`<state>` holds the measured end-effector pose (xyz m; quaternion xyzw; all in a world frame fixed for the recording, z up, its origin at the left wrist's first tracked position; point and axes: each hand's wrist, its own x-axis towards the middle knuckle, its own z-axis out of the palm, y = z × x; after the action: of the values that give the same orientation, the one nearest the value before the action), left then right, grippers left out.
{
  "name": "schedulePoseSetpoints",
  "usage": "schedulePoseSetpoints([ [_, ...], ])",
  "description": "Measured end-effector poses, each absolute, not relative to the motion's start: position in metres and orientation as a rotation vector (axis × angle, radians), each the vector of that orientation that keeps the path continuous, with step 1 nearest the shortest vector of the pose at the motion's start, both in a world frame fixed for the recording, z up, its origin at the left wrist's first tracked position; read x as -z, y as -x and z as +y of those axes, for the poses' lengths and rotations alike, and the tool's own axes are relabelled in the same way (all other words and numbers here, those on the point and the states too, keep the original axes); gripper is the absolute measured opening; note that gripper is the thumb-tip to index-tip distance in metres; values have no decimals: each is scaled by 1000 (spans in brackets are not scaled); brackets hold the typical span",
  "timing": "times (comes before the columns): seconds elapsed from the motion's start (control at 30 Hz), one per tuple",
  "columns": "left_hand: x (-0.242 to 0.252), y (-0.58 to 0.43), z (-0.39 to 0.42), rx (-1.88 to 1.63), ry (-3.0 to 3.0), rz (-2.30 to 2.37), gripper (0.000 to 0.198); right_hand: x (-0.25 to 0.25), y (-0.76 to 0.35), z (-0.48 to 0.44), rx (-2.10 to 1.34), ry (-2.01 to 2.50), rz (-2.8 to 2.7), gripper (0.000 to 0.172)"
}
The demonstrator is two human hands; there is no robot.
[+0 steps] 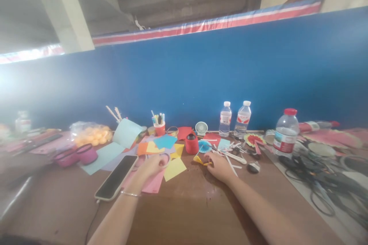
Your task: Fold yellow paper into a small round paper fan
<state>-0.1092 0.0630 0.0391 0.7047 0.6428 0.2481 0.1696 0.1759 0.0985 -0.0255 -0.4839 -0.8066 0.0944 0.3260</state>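
Note:
My left hand (151,165) reaches forward over pink paper (152,184) and its fingers are closed round a ring of clear tape (165,159). My right hand (219,166) rests on the brown table (184,214), fingers curled and pinching a small folded yellow paper piece (201,160). Coloured paper sheets (165,145) lie just beyond both hands, with a yellow sheet (174,168) between them.
A phone (116,178) with a cable lies left of my left hand. A red cylinder (191,144), a pen cup (159,127), a small fan (201,128), three water bottles (285,133), paper strips, scissors (322,195) and a blue wall (201,76) surround the work area.

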Motion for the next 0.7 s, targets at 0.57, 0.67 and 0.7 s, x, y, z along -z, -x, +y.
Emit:
schedulePoseSetpoints([
  [0.57, -49, -9, 78, -1388, -1877, 1105, 15, 32, -174, 103, -132, 1003, -2146, 24],
  [0.67, -34, -17, 80, -1479, -1870, 1211, 17, 28, -174, 100, -130, 976, -2126, 20],
  [0.7, -29, -17, 80, -1492, -1870, 1252, 17, 26, -174, 98, -124, 971, -2113, 18],
])
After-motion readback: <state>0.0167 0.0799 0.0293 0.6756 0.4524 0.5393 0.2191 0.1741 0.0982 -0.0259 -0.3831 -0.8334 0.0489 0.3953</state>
